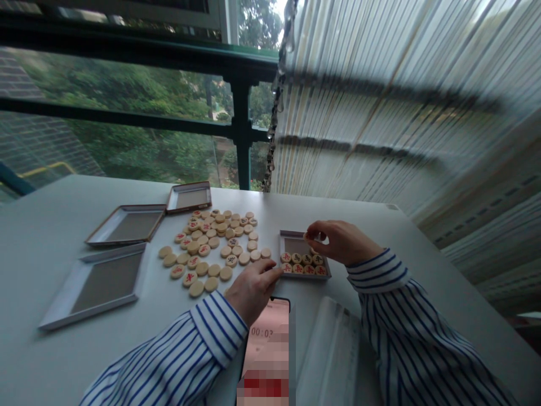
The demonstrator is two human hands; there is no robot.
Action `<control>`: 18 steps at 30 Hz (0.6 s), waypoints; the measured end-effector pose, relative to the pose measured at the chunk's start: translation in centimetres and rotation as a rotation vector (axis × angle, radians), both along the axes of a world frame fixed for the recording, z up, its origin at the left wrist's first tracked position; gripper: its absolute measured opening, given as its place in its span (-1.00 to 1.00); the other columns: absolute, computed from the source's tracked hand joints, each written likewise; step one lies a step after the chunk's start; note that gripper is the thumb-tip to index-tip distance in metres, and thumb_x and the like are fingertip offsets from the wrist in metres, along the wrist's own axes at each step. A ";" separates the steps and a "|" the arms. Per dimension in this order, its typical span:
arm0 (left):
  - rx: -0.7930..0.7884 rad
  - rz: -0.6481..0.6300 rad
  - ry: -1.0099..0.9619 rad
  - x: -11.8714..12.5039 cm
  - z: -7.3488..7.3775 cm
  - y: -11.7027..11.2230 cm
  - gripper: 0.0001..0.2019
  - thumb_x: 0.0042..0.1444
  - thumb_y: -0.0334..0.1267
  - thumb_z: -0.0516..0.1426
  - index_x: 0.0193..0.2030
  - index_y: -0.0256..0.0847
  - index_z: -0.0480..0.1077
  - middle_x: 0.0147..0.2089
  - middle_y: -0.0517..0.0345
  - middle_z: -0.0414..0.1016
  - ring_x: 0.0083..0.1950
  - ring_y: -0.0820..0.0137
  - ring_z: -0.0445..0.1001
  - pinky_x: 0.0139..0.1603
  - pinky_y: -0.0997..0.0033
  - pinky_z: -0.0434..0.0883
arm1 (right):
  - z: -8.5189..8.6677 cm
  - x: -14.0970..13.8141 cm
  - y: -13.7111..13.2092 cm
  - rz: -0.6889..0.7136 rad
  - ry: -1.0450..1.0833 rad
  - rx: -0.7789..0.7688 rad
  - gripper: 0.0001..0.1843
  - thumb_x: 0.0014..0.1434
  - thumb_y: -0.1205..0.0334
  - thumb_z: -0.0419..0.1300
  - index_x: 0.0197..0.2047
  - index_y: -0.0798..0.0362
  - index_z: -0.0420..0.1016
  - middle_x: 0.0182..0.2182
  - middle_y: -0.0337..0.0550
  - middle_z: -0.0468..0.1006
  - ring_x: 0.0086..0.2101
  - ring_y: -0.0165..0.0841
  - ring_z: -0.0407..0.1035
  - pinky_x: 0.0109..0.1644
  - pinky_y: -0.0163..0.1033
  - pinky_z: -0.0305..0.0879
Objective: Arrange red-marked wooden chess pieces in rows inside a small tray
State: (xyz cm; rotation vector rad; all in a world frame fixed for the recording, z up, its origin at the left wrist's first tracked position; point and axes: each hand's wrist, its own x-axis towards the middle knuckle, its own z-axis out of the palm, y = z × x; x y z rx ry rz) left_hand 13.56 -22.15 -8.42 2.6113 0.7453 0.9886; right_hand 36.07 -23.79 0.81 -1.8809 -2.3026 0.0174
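Many round wooden chess pieces [215, 245] with red or black characters lie loose on the white table [51, 225]. A small tray [288, 242] to their right holds several pieces in rows along its near side. My right hand [338, 241] hovers over that tray's far right corner, fingers pinched on a chess piece. My left hand [252, 287] rests on the table between the loose pieces and the tray, fingers curled, fingertips at the tray's near left corner. Both sleeves are blue-and-white striped.
Three empty shallow trays lie at the left: a large one [99, 285], one behind it [127, 224], and a smaller one [189, 197]. A phone [266, 349] lies near the front edge, with a folded clear plastic sheet [332, 349] beside it. Window and blinds stand behind.
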 end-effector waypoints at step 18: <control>0.101 -0.015 -0.033 0.2 0.8 -0.2 -0.84 0.05 -0.47 0.06 -0.27 -0.30 0.45 -0.29 0.02 0.51 -0.31 0.38 0.46 -0.29 0.40 0.45 | -1.6 0.5 0.8 -0.013 -0.051 -0.106 -0.75 0.10 0.11 0.04 -0.24 -0.01 0.47 -0.32 -0.17 0.52 -0.35 -0.39 0.35 -0.30 -0.34 0.19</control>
